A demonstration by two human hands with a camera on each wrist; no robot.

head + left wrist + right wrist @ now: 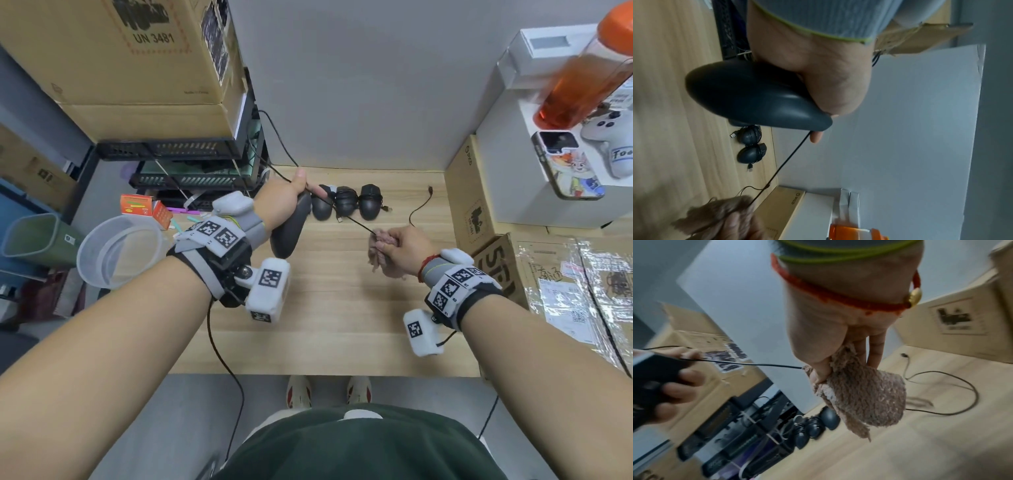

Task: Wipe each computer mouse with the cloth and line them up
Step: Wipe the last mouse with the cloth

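My left hand grips a dark grey wired mouse held above the wooden desk; the same mouse fills the left wrist view. Its black cable runs taut to my right hand, which pinches the cable inside a brown fluffy cloth. The right wrist view shows the cloth bunched in my fingers around the cable. Three black mice lie side by side at the desk's back edge, their cables wrapped around them.
The cable's loose end with its plug trails on the desk at the right. Cardboard boxes stand on the right, black racks and a clear plastic tub on the left. An orange bottle stands at top right.
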